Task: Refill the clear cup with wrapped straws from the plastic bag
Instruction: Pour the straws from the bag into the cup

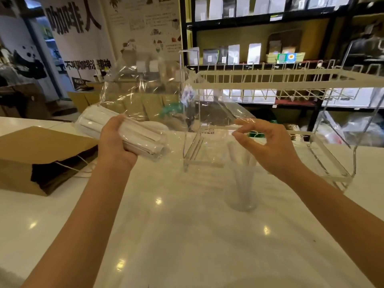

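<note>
Head view — left grip (116, 140) clasps bagged white wrapped straws (133, 129); right grip (264, 142) pinches crinkled plastic bag (158, 84).

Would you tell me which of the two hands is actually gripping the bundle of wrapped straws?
The left hand: it wraps around the wrapped straws through the plastic bag. The right hand only pinches the bag's loose open edge.

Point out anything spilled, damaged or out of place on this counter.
Nothing is spilled or broken. The brown paper bag lies on its side at the left, string handle trailing out. The clear cup stands upright with a few straws. The left hand holds the bag of wrapped straws; the right hand pinches its open end.
</note>
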